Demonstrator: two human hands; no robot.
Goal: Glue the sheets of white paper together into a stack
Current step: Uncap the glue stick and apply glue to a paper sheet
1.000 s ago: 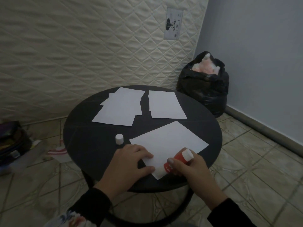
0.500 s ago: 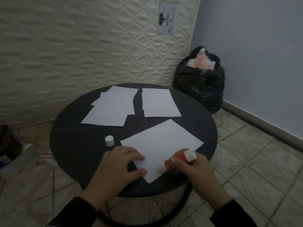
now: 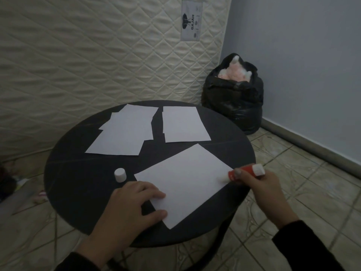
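Left hand pressed flat pinning the near white paper sheet on the round black table, my right hand pinching the red glue stick has swept to the right corner, edge nearly glued.

One white sheet lies flat and angled at the near right. A loose overlapping pile lies far left, a single sheet far right. The red glue stick, uncapped, touches the near sheet's right corner; its white cap stands left of that sheet.

Several paper sheets – one glue stick, one cap, two hands
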